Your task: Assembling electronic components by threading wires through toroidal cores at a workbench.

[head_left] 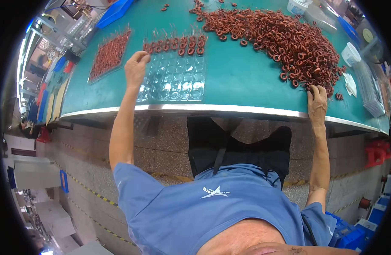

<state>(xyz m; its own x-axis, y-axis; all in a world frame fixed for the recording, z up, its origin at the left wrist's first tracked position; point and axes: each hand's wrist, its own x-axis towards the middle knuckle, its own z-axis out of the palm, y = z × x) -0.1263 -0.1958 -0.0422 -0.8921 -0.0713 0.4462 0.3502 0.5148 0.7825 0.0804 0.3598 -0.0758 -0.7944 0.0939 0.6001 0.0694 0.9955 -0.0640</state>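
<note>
Here, a big heap of red-brown wound coils (276,36) covers the green table (242,80); the right hand (317,98) rests its spread fingers on its near edge. A clear blister tray (178,76) holds coils in its far rows only; the left hand (136,68), fingers curled, pinches at its corner. A full tray (109,55) lies beyond.

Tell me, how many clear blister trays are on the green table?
2: one tray in front of the left hand, partly filled with coils; a full tray farther left. Others may be hidden.

Copper-red coil rings (284,38) — heaped beside clear tray (174,76)
</note>
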